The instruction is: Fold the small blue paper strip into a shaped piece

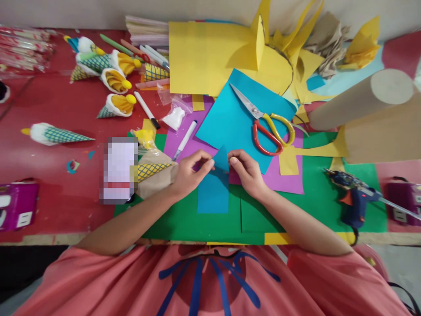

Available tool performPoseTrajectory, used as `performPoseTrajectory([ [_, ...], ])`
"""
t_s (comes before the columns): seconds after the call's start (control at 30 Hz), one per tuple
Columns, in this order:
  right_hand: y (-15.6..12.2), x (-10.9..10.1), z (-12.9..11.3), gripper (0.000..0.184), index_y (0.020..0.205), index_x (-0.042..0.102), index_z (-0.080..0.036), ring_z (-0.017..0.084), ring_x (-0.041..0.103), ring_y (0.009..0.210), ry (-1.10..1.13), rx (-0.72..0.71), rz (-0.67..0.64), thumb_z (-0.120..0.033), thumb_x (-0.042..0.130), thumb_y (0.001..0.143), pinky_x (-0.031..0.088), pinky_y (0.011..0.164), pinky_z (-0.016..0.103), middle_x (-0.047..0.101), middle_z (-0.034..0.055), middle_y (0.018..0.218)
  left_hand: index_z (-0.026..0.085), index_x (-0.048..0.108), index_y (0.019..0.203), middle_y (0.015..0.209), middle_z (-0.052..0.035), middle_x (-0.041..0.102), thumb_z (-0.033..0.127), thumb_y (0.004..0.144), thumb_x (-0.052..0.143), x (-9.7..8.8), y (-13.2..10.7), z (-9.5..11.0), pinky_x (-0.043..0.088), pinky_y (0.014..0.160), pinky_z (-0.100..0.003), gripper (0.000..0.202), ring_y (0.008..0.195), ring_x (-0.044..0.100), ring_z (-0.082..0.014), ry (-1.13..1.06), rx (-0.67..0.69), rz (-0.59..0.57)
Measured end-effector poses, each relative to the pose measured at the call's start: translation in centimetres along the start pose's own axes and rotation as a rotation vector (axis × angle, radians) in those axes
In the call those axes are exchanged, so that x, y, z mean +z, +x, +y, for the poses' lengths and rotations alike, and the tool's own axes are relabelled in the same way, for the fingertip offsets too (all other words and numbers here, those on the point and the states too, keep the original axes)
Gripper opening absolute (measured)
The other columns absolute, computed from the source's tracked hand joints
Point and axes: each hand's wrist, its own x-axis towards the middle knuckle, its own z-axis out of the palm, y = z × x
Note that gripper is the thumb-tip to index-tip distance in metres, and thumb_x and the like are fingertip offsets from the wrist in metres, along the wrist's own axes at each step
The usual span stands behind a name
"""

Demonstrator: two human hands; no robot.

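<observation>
A strip of blue paper (213, 196) reaches down over the green sheet, its top end folded into a pointed flap. My left hand (194, 174) pinches the flap's left edge between thumb and fingers. On the flap's right edge, the thumb and fingers of my right hand (247, 173) are closed. Just beyond my hands, scissors (258, 117) with one red and one yellow handle lie partly spread on a turquoise sheet (215, 118). A pale marker with a dark cap (186, 138) rests on purple paper (292, 182) near my left hand.
A glue gun (357, 197) lies at right on the green sheet (263, 219). A cardboard tube (355, 103) and yellow card (210, 57) stand behind. Several small decorated cones (118, 81) are at left. A wrapped yellow cone (154, 171) lies by my left forearm.
</observation>
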Motion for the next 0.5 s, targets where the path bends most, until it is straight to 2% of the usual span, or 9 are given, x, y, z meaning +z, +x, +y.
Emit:
performPoseTrajectory([
  [0.07, -0.2, 0.0, 0.0, 0.021, 0.106, 0.054, -0.021, 0.013, 0.059, 0.070, -0.105, -0.089, 0.017, -0.036, 0.045, 0.095, 0.048, 0.066, 0.028, 0.063, 0.0036, 0.089, 0.019, 0.059, 0.078, 0.066, 0.0027, 0.065, 0.035, 0.086, 0.061, -0.2, 0.3, -0.3, 0.049, 0.058, -0.019, 0.017, 0.061, 0.063, -0.0089, -0.056, 0.005, 0.158],
  [0.13, -0.2, -0.1, 0.0, 0.019, 0.109, 0.054, -0.021, 0.018, 0.061, 0.084, -0.335, -0.194, 0.007, -0.030, 0.046, 0.095, 0.049, 0.075, 0.033, 0.065, 0.0072, 0.098, 0.019, 0.058, 0.073, 0.062, 0.0035, 0.062, 0.036, 0.082, 0.066, -0.6, 0.8, -0.6, 0.047, 0.055, -0.018, 0.021, 0.057, 0.060, -0.0077, -0.048, 0.011, 0.291],
  [0.17, -0.2, -0.1, 0.0, 0.019, 0.108, 0.056, -0.020, 0.021, 0.061, 0.091, -0.484, -0.237, -0.009, -0.028, 0.048, 0.094, 0.048, 0.080, 0.036, 0.065, 0.0091, 0.101, 0.018, 0.058, 0.071, 0.061, 0.0039, 0.061, 0.035, 0.081, 0.068, -0.8, 1.0, -0.6, 0.046, 0.054, -0.018, 0.022, 0.055, 0.058, -0.0069, -0.028, 0.009, 0.322],
  [0.23, -0.2, -0.1, -0.1, 0.024, 0.109, 0.058, -0.017, 0.027, 0.057, 0.101, -0.772, -0.272, -0.051, -0.031, 0.051, 0.091, 0.045, 0.086, 0.041, 0.065, 0.0130, 0.108, 0.018, 0.057, 0.069, 0.060, 0.0042, 0.060, 0.034, 0.079, 0.070, -1.0, 1.5, -0.8, 0.044, 0.053, -0.017, 0.022, 0.053, 0.054, -0.0056, 0.006, 0.000, 0.332],
  [0.3, -0.2, -0.1, -0.1, 0.036, 0.115, 0.057, -0.014, 0.031, 0.054, 0.105, -0.964, -0.249, -0.067, -0.038, 0.055, 0.089, 0.043, 0.087, 0.045, 0.062, 0.0160, 0.115, 0.018, 0.056, 0.071, 0.061, 0.0045, 0.059, 0.033, 0.079, 0.070, -1.1, 1.7, -0.9, 0.044, 0.053, -0.017, 0.022, 0.054, 0.054, -0.0052, -0.008, -0.019, 0.317],
  [0.37, -0.3, 0.0, -0.2, 0.044, 0.118, 0.056, -0.013, 0.033, 0.052, 0.106, -1.052, -0.211, -0.073, -0.043, 0.055, 0.088, 0.042, 0.087, 0.045, 0.060, 0.0170, 0.118, 0.019, 0.051, 0.075, 0.061, 0.0053, 0.060, 0.035, 0.079, 0.071, -0.9, 1.9, -1.1, 0.045, 0.054, -0.018, 0.025, 0.055, 0.057, -0.0059, -0.076, -0.030, 0.311],
  [0.5, -0.4, 0.1, -0.2, 0.046, 0.119, 0.054, -0.011, 0.033, 0.049, 0.107, -1.077, -0.174, -0.081, -0.045, 0.054, 0.088, 0.040, 0.088, 0.045, 0.058, 0.0173, 0.120, 0.022, 0.043, 0.082, 0.066, 0.0047, 0.064, 0.037, 0.082, 0.067, -0.6, 2.0, -1.2, 0.049, 0.054, -0.019, 0.028, 0.057, 0.061, -0.0076, -0.183, -0.002, 0.287],
])
